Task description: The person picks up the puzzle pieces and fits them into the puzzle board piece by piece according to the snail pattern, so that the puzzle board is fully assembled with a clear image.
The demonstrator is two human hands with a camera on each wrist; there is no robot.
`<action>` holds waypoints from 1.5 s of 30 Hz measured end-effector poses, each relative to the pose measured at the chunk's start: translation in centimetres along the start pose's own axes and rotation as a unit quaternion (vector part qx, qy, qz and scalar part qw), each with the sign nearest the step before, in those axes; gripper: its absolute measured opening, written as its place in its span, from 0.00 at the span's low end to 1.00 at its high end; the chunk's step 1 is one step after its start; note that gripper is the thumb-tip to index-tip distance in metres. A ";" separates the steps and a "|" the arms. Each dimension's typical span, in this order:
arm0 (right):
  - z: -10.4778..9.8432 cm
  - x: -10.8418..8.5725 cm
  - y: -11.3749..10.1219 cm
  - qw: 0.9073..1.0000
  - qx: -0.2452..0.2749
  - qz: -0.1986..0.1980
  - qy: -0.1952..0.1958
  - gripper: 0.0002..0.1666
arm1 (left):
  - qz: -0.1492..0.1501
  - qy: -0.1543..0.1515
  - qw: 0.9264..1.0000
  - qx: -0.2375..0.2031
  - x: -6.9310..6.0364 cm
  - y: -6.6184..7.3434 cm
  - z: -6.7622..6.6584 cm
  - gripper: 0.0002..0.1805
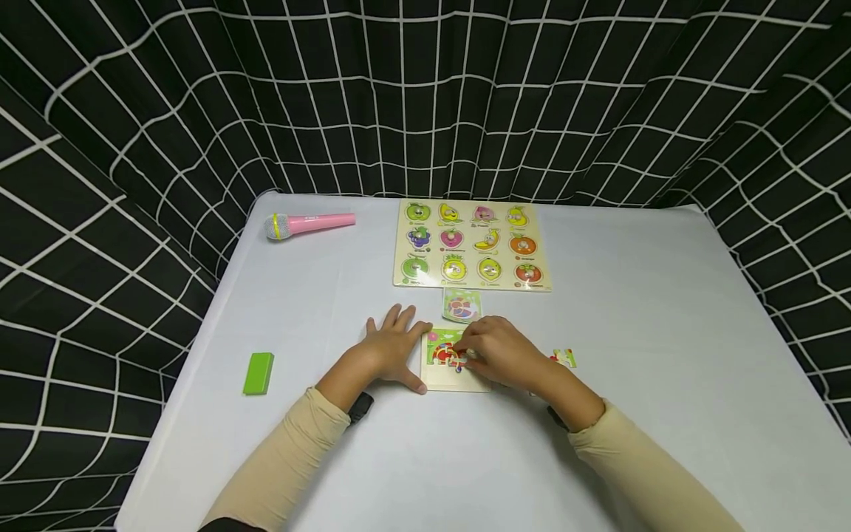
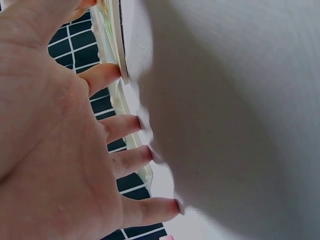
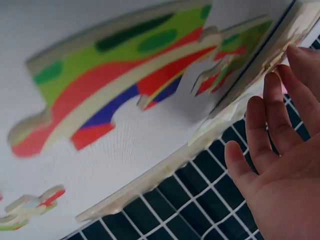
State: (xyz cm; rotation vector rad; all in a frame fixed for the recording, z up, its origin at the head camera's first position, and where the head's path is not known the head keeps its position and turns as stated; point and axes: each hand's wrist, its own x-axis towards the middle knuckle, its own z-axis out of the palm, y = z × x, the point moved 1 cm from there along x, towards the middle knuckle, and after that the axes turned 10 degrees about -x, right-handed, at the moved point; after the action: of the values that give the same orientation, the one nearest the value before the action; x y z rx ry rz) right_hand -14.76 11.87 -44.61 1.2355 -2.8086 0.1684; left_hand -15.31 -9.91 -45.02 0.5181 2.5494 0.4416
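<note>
A small wooden puzzle board (image 1: 455, 380) lies in front of the person, with colourful pieces in its upper left part. The left hand (image 1: 391, 353) has its fingers spread on the table, thumb and index finger touching the board's left edge; in the left wrist view the hand (image 2: 75, 135) shows its fingertips on the cloth. The right hand (image 1: 501, 351) is over the board's right part, fingers bent down at the pieces; whether it pinches one is hidden. In the right wrist view, thumb and index of the hand (image 3: 280, 130) come close together at the board.
Loose puzzle pieces (image 1: 564, 358) lie right of the board, partly behind the right forearm; a large piece (image 3: 120, 85) shows in the right wrist view. Behind the board are a picture card (image 1: 462, 304) and a fruit board (image 1: 472, 245). A pink microphone (image 1: 312, 224) and green block (image 1: 258, 373) stand left.
</note>
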 end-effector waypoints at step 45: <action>-1.7 -12.2 8.7 0.989 -0.009 0.150 -0.012 0.19 | -0.003 -0.009 1.000 -0.013 0.0 0.2 -0.1 0.62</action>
State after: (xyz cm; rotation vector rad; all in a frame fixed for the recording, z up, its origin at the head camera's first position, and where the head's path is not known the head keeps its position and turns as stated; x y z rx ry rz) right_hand -12.91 26.83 -44.88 0.8105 -2.9948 0.1435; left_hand -15.32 -9.78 -44.80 0.5022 2.5236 0.4657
